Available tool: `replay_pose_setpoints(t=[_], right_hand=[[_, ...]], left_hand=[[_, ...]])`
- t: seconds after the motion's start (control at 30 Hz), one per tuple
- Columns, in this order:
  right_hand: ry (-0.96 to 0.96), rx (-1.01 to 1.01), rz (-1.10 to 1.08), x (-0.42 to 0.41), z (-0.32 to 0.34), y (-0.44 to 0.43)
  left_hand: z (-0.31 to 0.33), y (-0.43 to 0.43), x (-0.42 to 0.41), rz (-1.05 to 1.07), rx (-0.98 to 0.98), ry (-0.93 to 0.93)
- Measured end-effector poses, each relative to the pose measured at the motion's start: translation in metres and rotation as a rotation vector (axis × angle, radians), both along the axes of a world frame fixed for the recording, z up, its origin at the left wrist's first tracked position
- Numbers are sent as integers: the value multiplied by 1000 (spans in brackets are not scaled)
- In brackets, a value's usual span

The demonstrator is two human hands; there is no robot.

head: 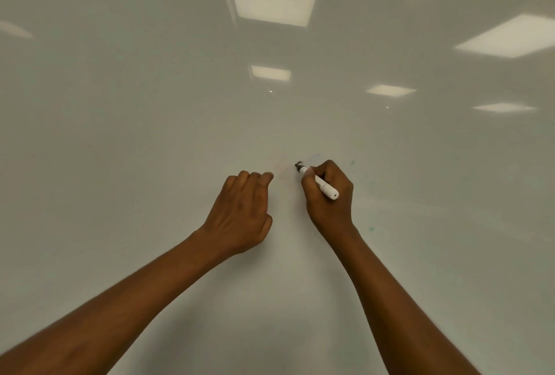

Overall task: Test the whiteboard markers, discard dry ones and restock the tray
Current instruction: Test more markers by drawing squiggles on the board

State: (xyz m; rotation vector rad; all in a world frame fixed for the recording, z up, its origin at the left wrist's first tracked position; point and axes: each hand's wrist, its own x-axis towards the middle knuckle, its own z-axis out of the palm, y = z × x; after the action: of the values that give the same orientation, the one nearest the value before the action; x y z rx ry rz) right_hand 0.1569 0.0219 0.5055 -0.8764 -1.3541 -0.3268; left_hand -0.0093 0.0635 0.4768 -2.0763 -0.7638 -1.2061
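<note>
Testing step: keep the tip flat on the board point(150, 104), drag one short firm stroke, judge the ink. No clear line shows at the tip. Marker point(322, 185) is uncapped, right hand point(329, 194) grips it pen-style, dark tip at board. Left hand point(243, 212) is just beside it, fingers curled; can't tell if it holds a cap. Tray not in view.

I read no text from here: the whiteboard point(126, 140) bears only faint, wordless colour smudges toward 3 o'clock of centre, and the marker point(323, 187) shows no legible print on its white barrel.
</note>
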Motion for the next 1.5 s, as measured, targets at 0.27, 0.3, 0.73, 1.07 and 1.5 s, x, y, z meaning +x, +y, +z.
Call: replay_pose_setpoints(t=[0.27, 0.3, 0.73, 1.07, 1.5], right_hand=[[-24, 1, -129, 15, -20, -4], [0, -7, -113, 16, -24, -5], [121, -105, -232, 48, -115, -30], [593, -160, 285, 9, -89, -68], [574, -243, 415, -2, -76, -85]], left_hand=[[-12, 15, 6, -97, -44, -28], [-13, 15, 7, -121, -42, -40], [-51, 20, 17, -406, -455, -92], [-58, 5, 29, -386, -378, -102], [-62, -13, 32, -417, -4, -56]])
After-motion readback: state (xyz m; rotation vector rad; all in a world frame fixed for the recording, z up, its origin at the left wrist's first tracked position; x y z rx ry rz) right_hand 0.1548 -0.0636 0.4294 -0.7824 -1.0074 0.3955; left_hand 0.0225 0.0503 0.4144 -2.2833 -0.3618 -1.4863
